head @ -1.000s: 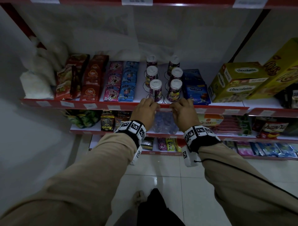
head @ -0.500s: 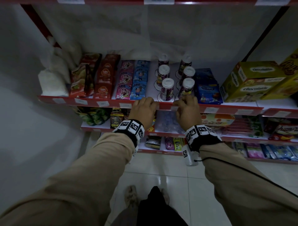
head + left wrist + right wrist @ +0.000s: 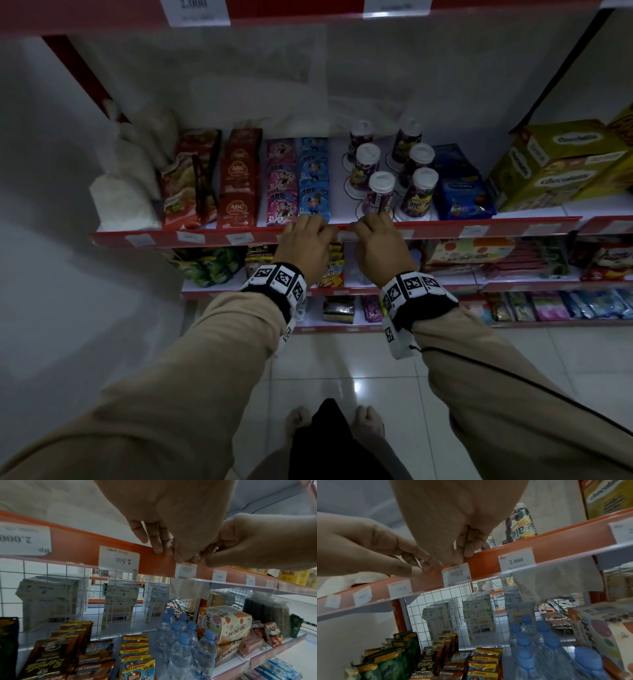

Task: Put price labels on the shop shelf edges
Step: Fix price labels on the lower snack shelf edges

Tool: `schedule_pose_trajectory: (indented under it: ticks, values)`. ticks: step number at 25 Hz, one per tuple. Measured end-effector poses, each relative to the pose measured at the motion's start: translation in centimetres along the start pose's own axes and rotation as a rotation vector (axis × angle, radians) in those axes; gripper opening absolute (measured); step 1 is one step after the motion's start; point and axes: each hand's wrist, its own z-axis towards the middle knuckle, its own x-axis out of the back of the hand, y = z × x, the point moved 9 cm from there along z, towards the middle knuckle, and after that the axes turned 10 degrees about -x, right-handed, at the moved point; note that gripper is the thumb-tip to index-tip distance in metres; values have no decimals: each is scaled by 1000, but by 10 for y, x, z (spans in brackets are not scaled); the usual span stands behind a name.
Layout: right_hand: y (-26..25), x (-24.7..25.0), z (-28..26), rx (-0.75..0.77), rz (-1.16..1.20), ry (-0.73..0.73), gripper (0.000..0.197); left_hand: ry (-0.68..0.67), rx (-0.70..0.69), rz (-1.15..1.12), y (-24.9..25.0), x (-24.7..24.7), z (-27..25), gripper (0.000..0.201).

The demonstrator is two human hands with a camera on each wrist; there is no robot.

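Observation:
A small white price label [image 3: 344, 235] sits on the red shelf edge [image 3: 479, 231] between my two hands. My left hand [image 3: 317, 222] lies over the edge just left of it, its fairly straight fingers [image 3: 157, 547] pressing the red strip [image 3: 82, 543]. My right hand [image 3: 368, 224] is on the label's right, fingers curled over the edge. In the right wrist view its thumb [image 3: 452, 558] pinches the top of the label [image 3: 456, 573], marked 1.500. The same label [image 3: 186, 570] shows under both hands in the left wrist view. Other labels [image 3: 119, 559] [image 3: 516, 559] sit along the strip.
Lidded drink cups [image 3: 380, 192] stand right behind my hands, with pink and blue sachets [image 3: 298, 178] and red packs to the left. Yellow boxes [image 3: 548, 164] are at right. Water bottles [image 3: 181, 642] and snack packs fill the shelf below, backed by wire mesh. Tiled floor lies underfoot.
Both hands have stayed on the red shelf edge and slid a little left along it, from below the cups towards the sachets. My head has moved closer.

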Motion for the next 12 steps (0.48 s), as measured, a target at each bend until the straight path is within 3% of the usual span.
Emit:
schedule_pose_trajectory:
  ticks: [9, 12]
  values:
    - [-1, -6, -3, -72, -38, 21, 15, -16, -62, -57, -3, -5, 1, 39]
    - [1, -13, -1, -96, -81, -35, 17, -4, -55, -86, -4, -6, 0, 41]
